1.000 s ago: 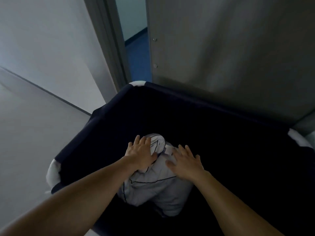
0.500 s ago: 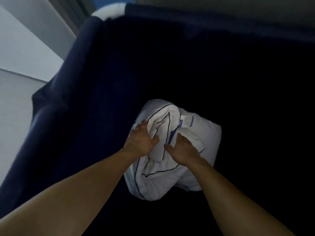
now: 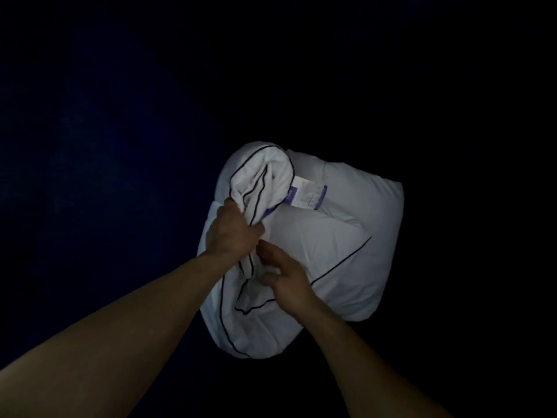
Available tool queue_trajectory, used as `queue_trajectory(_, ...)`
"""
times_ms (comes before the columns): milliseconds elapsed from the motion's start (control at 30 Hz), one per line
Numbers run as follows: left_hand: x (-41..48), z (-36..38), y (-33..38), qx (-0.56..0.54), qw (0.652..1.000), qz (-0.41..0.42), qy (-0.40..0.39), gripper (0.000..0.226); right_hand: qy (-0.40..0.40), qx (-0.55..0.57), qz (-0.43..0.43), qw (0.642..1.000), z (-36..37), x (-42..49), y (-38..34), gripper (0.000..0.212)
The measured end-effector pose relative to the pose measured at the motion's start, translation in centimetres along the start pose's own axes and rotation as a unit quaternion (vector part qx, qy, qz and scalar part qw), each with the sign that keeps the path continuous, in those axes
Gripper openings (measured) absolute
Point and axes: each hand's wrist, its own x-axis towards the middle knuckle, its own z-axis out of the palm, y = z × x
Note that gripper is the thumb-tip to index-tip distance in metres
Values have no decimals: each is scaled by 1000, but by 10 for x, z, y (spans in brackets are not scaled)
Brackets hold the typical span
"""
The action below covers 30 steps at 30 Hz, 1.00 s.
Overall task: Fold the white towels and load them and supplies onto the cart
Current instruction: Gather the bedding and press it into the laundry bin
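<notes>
A white bundle of linen with thin black piping [image 3: 337,251] lies at the bottom of a dark navy fabric bin [image 3: 105,146]. A white and purple label [image 3: 307,196] shows on its top. My left hand [image 3: 232,233] is closed on a bunched, twisted fold of the white cloth at the bundle's left side. My right hand [image 3: 286,276] sits just below it with its fingers curled against the same gathered cloth; the grip itself is hidden by the hand's back.
The bin's dark navy lining fills the whole view around the bundle, with a slightly lighter wall on the left. No rim, floor or door shows.
The view has dropped deep into the bin; the door, floor and rim have gone from sight. My left hand went from lying flat on the bundle to gripping a bunched fold.
</notes>
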Motion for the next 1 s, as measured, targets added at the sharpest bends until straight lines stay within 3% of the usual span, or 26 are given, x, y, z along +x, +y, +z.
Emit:
queue_trajectory(33, 2, 1, -2, 3, 1000, 6, 12, 53, 58, -4, 5, 998, -10, -2, 6, 51)
queue_trajectory(100, 4, 2, -4, 6, 1000, 15, 27, 46, 276, -51, 21, 959, -30, -4, 23, 46)
queue_trajectory(167, 5, -1, -7, 4, 999, 23, 27, 49, 430, -75, 90, 895, -47, -5, 35, 73)
queue_trajectory(200, 4, -2, -9, 0, 999, 27, 27, 50, 448, -47, 148, 881, -54, -4, 39, 93)
queue_trajectory(267, 2, -7, -15, -2, 999, 41, 24, 52, 382, 104, 230, 889, -66, -1, 44, 118)
queue_trajectory(300, 2, -10, -18, 1, 999, 47, 18, 52, 320, 194, 247, 894, -70, 1, 46, 117)
queue_trajectory(367, -2, -16, -21, 17, 998, 60, -2, 54, 232, 309, 232, 893, -72, 4, 43, 88)
queue_trajectory(467, -16, -20, -23, 60, 994, 85, -35, 56, 260, 268, 97, 923, -69, 18, 20, 45)
queue_trajectory(567, -29, -23, -21, 76, 988, 124, -61, 55, 218, 112, -47, 968, -60, 34, -30, 38)
queue_trajectory(633, -32, -22, -15, 47, 989, 108, -90, 60, 151, 67, -51, 985, -58, 40, -51, 35)
queue_trajectory(733, -31, -1, -2, 7, 987, 29, -160, 93, 100, 93, -3, 991, -72, 41, -57, 30)
queue_trajectory(800, -25, 25, 4, 6, 991, -6, -135, 113, 70, 153, 22, 986, -81, 40, -52, 28)
queue_trajectory(867, -20, 49, 10, 44, 997, -14, -54, 112, 59, 184, 42, 980, -94, 40, -41, 26)
queue_trajectory(933, -13, 66, 13, 82, 997, -2, 12, 98, 95, 162, 30, 982, -113, 41, -21, 29)
queue_trajectory(1000, -4, 77, 12, 86, 995, 7, 41, 82, 247, 78, 12, 966, -138, 46, 10, 18)
